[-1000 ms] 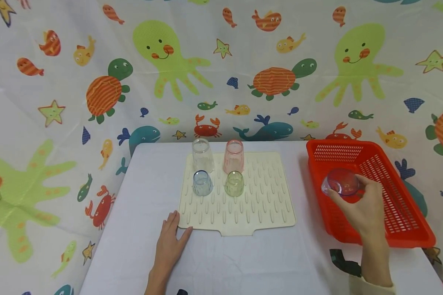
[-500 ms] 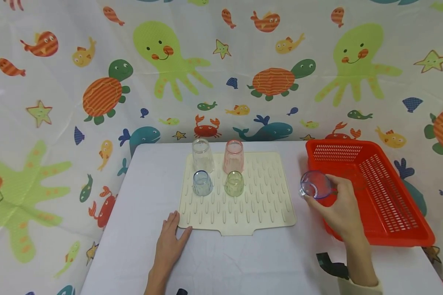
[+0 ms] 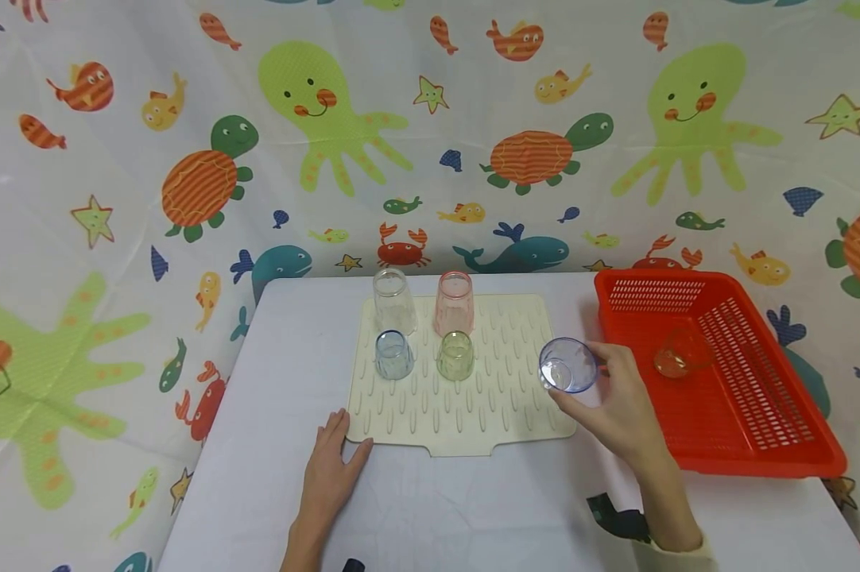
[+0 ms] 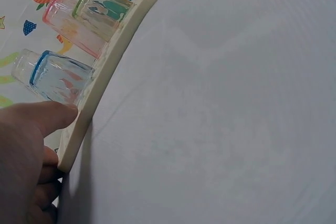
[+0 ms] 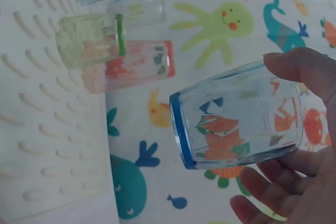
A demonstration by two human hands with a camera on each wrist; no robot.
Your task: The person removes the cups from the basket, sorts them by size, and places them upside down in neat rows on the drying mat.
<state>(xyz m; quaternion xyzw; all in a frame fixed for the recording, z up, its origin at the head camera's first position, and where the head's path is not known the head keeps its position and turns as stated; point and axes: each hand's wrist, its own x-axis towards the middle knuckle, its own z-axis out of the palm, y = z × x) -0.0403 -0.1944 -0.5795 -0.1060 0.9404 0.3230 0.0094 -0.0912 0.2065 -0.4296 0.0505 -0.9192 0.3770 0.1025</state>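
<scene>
My right hand (image 3: 609,401) holds a clear blue-tinted glass (image 5: 241,119) between thumb and fingers. The glass (image 3: 568,365) overlaps the mat's right edge in the head view, its wide mouth facing up. On the cream ribbed drying mat (image 3: 505,397) stand a clear glass (image 3: 393,306), a pink glass (image 3: 455,306), a small blue glass (image 3: 393,355) and a small green glass (image 3: 455,357), all with narrow ends up. My left hand (image 3: 330,469) rests at the mat's front left corner, thumb at the front edge and fingers extended along the left side.
A red plastic basket (image 3: 723,453) with slotted walls stands right of the mat. Inside it lies another see-through glass (image 3: 673,361). White cloth (image 3: 501,508) covers the table, and a sea-animal curtain (image 3: 416,143) hangs behind it.
My right hand has brought the blue-tinted glass leftward out of the basket, over its left wall, to the mat's right edge. The left hand has stayed in place.
</scene>
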